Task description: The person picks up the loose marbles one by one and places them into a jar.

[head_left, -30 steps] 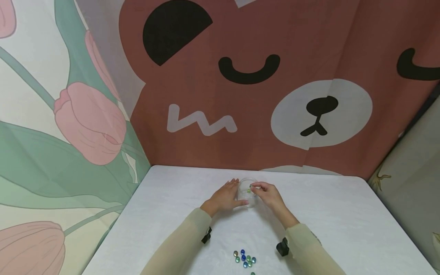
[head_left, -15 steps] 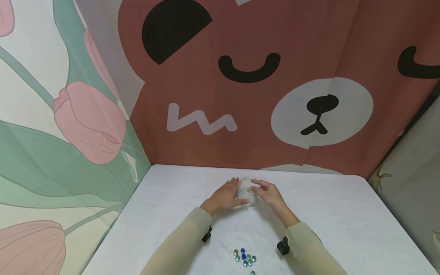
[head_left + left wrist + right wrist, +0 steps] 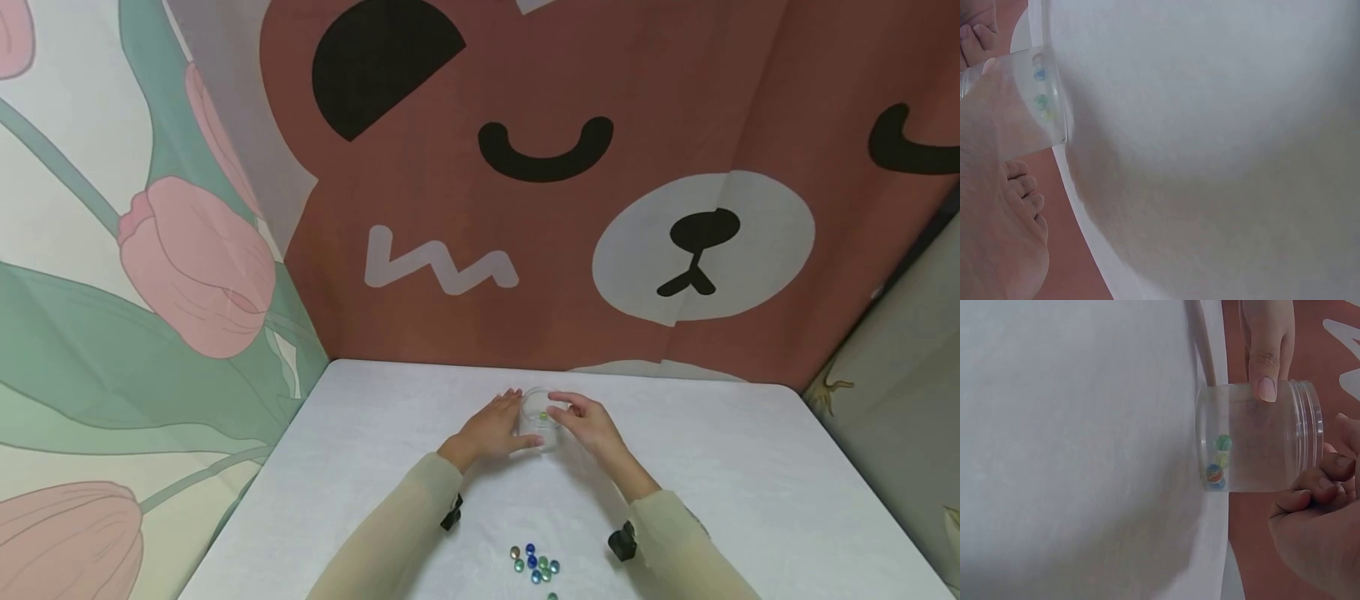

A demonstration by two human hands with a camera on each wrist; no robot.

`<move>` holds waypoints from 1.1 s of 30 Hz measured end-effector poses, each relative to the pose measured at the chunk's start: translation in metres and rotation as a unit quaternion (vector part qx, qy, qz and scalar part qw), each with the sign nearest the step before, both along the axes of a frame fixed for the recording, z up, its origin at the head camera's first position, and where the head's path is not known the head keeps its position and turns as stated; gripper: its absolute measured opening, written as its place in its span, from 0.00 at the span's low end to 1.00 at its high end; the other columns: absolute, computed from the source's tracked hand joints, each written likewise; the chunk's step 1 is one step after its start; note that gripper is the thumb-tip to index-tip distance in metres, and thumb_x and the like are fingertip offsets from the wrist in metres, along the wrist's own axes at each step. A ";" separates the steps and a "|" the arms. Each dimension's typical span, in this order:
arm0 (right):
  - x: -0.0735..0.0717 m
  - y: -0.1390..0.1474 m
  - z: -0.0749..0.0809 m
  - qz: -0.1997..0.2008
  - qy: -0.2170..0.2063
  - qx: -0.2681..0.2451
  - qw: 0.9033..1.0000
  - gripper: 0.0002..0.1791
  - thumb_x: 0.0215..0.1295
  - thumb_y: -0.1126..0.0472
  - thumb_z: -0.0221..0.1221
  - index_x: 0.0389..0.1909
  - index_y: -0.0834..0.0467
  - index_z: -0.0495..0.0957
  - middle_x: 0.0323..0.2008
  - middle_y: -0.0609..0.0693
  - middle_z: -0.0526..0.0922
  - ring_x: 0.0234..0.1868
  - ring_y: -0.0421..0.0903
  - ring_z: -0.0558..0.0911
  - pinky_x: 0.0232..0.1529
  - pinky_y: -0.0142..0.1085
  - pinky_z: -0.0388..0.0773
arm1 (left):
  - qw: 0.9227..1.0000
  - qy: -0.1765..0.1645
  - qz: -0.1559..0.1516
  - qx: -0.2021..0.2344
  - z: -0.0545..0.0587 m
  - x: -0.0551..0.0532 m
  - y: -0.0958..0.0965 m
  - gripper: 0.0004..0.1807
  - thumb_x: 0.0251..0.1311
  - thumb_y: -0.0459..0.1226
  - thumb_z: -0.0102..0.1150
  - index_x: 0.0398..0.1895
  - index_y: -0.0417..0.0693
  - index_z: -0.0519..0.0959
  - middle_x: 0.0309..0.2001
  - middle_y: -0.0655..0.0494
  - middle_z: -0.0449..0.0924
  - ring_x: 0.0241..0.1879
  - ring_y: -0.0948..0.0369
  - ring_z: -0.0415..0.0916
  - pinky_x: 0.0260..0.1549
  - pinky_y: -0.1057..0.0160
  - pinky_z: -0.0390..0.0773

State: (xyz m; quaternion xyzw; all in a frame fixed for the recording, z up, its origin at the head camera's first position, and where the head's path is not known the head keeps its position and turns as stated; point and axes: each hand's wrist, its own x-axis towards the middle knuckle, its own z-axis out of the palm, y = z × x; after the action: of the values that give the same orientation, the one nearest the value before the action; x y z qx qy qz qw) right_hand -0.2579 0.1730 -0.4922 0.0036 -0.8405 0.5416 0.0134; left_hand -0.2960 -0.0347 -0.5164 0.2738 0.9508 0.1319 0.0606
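A clear, lidless plastic jar (image 3: 533, 422) with a threaded neck stands near the table's back edge. My left hand (image 3: 491, 428) holds it from the left, fingers along the far side and thumb (image 3: 1267, 389) across the near wall. At the jar's bottom lie several glass marbles, among them a green one (image 3: 1224, 442) and an orange-and-blue one (image 3: 1214, 472). My right hand (image 3: 589, 424) is at the mouth's right side, thumb and index finger parted with nothing seen between them. Its other fingers (image 3: 1319, 481) curl beside the threaded rim.
Loose blue, green and brownish marbles (image 3: 532, 562) lie on the white table (image 3: 375, 408) between the forearms, toward the front. One more green marble (image 3: 552, 596) sits at the picture's bottom edge. Printed curtains (image 3: 420, 325) hang behind the table and at the sides.
The right thumb and index finger, which pinched a small dark marble over the jar's mouth, have spread apart and the marble has left them. The left hand and jar have stayed put.
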 end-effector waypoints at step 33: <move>0.041 0.015 0.008 0.191 -0.034 -0.019 0.981 0.25 0.71 0.54 0.63 0.65 0.60 0.76 0.27 0.46 0.74 0.29 0.41 0.71 0.27 0.29 0.70 | 1.000 0.002 -0.001 0.015 -0.004 -0.001 0.000 0.56 0.62 0.73 0.48 0.80 0.42 0.53 0.81 0.50 0.51 0.80 0.56 0.44 0.79 0.58 0.46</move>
State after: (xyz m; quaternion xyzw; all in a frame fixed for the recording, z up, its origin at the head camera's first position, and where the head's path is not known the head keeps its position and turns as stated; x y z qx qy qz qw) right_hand -0.2166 0.1883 -0.4842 0.1453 -0.8139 0.5498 -0.1187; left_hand -0.2969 -0.0351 -0.5201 0.2756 0.9486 0.1457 0.0544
